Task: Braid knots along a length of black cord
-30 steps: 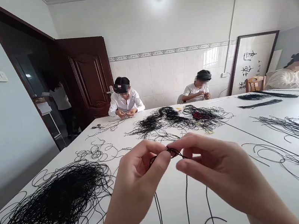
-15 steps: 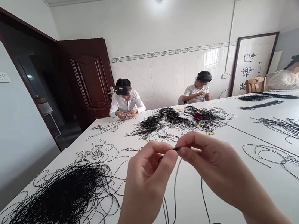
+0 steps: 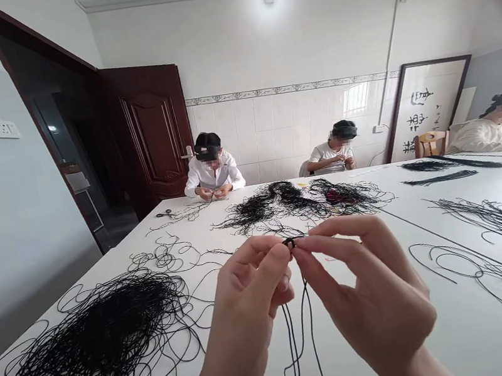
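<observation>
While the hands pinch cord, black tangles litter the table.

This is a handcraft workroom: a long white table fills the room, strewn with heaps of black cord and a pair of scissors. Seated workers bend over small handwork along it. Around them are a tiled wall, a dark wooden door and a framed calligraphy panel.

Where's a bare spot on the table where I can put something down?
Bare white table shows between the far black cord tangle and the black strands on the right. The near-left cord heap is crowded.
</observation>
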`<control>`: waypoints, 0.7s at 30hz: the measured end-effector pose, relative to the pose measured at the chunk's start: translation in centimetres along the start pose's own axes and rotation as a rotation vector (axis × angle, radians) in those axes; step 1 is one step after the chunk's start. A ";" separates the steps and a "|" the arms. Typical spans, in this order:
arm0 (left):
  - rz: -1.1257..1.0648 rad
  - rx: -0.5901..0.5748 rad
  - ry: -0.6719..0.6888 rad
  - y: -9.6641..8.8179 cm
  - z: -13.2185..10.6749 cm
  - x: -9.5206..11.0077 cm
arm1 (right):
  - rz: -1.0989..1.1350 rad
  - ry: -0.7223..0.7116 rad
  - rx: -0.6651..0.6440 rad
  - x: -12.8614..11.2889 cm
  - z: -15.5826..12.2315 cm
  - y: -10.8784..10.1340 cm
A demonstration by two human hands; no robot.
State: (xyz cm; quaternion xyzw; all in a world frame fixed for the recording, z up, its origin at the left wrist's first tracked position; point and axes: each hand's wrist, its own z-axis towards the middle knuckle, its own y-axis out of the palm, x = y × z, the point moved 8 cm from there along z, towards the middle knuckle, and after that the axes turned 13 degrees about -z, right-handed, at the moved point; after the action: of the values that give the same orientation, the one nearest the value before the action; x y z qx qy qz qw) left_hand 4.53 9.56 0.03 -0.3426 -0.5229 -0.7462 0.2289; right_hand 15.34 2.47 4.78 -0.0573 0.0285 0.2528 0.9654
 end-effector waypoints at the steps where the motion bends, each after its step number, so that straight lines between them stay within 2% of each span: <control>1: 0.022 -0.001 0.006 0.0 0.0 0.1 | -0.002 -0.010 -0.001 -0.1 0.1 0.0; 4: 0.155 -0.011 0.057 0.0 0.0 0.7 | 0.008 -0.008 -0.056 0.0 0.4 0.4; 6: 0.354 -0.013 0.155 0.2 -0.2 1.5 | 0.021 0.003 -0.085 0.1 0.6 0.6; 9: 0.747 0.019 0.452 1.2 -1.2 3.2 | 0.076 0.062 -0.147 0.8 0.7 0.9; 11: 0.952 0.025 0.650 2.3 -2.2 3.9 | 0.192 0.165 -0.259 1.6 0.5 1.7; 12: 1.017 0.015 0.701 2.6 -2.5 4.0 | 0.274 0.228 -0.341 1.9 0.3 2.2; 14: 1.084 0.001 0.704 2.8 -2.4 3.7 | 0.456 0.342 -0.482 2.3 -0.3 3.1; 16: 1.100 0.031 0.661 2.3 -2.0 3.8 | 0.624 0.406 -0.537 2.5 -0.5 3.1; 19: 1.097 0.127 0.635 0.8 -1.2 4.7 | 0.701 0.388 -0.473 3.8 -0.1 1.8; 21: 1.086 0.181 0.608 -0.4 -0.5 5.5 | 0.573 0.292 -0.379 5.4 0.2 0.1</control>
State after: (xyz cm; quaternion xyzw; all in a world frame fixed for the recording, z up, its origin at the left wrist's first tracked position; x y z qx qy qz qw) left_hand 0.46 9.29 3.79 -0.3110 -0.2469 -0.5403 0.7419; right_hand 19.99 5.17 4.47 -0.2602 0.1337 0.5028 0.8134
